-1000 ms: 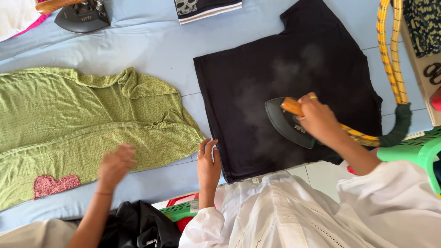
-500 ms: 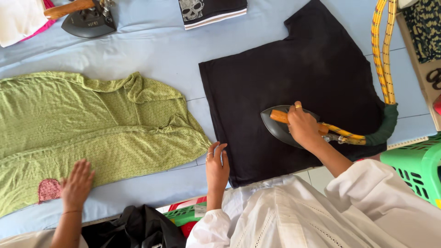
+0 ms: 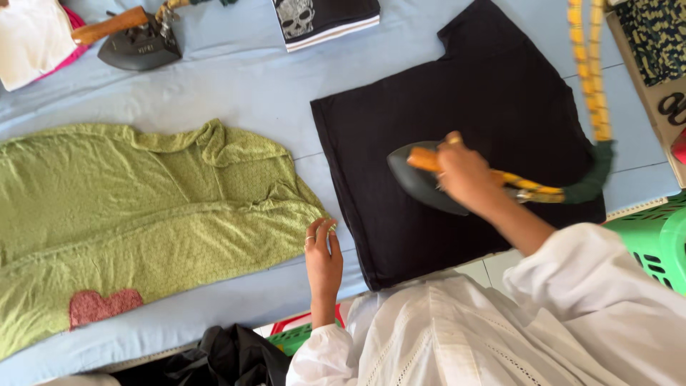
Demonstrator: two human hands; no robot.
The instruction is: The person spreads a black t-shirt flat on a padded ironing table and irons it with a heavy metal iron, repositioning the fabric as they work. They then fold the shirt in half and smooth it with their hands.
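Fingers wrapped tight around the iron (image 3: 429, 179) handle, the right hand (image 3: 464, 175) presses it on the black shirt (image 3: 486, 100); left hand (image 3: 323, 257) lies flat, open, beside the green garment (image 3: 143, 207)

- Green garment (image 3: 143, 214): cut off by the frame's edge at 9 o'clock.
- Iron handle (image 3: 429, 160): mostly covered by the right hand (image 3: 468, 175); grip blurred.
- Yellow cord (image 3: 589, 71): blurred, leaves the frame at 12 o'clock.
- Second iron (image 3: 136, 46): cord end cut off at 12 o'clock.
- Folded dark shirt (image 3: 325, 18): top cut off.
- Green basket (image 3: 654, 239): cut off at 3 o'clock.
- Black shirt (image 3: 493, 93): hem at 6 o'clock hidden behind the white sleeve (image 3: 593, 286).
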